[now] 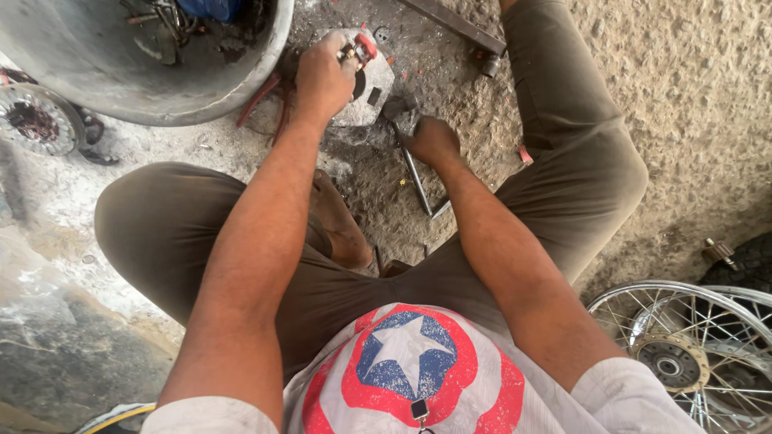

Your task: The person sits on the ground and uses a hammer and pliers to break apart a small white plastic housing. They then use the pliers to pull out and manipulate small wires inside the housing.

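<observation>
I am squatting over a dirty concrete floor. My left hand (324, 76) grips a small metal part with a red piece (359, 50) and presses it on a grey stone block (374, 84) in front of me. My right hand (433, 141) is closed around the handle of a hammer (406, 137). Its dark head (396, 107) rests by the block's right edge, and its steel shaft runs back toward my knees. My brown trousers frame both sides.
A large grey metal tub (104, 72) with tools inside stands at upper left. A wheel hub (36, 116) lies at far left. Spoked wheel rims (691, 354) and a tyre (748, 261) lie at lower right. A metal bar (454, 24) lies at the top.
</observation>
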A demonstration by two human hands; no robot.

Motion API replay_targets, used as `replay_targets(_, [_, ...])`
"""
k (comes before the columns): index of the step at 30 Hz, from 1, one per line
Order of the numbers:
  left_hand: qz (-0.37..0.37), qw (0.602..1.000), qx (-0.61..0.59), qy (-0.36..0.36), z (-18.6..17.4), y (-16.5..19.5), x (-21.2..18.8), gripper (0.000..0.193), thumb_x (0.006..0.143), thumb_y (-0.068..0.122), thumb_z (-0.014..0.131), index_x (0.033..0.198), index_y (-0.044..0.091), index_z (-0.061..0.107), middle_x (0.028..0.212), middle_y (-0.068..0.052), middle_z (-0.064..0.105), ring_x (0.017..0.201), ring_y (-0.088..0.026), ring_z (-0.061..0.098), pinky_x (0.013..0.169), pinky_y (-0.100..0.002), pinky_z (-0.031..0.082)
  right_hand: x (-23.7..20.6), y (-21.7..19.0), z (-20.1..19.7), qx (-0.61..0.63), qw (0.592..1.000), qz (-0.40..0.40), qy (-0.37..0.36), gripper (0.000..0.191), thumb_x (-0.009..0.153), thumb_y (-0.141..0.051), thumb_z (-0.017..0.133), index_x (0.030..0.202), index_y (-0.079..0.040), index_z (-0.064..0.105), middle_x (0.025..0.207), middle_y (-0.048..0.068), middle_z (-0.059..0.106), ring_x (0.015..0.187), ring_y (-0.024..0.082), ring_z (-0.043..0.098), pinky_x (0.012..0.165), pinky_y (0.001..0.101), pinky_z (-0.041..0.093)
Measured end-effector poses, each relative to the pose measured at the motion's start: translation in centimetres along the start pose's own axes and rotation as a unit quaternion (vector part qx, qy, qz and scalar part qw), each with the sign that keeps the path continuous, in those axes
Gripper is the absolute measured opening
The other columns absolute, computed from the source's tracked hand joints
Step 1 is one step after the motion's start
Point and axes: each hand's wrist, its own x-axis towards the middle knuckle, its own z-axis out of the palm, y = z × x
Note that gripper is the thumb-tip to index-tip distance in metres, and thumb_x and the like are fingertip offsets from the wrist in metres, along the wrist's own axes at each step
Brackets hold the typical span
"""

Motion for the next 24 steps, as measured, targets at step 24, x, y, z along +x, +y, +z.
replay_targets(24, [-0.012,0.995,0.079,-0.067,1.4,-1.7,0.7,0.017,0.092,0.014,0.073,0.102,0.001,0.066,0.094,-0.024,0.072,0.092,-0.042,0.069,0.077,-0.053,0.055,-1.7,0.4,-0.3,0.305,0.932,0.05,0.191,0.025,0.089,-0.022,0.075,0.095,0.002,0.073,0.084,0.015,0.074,0.075,0.023,0.071,0.067,0.0387,0.056])
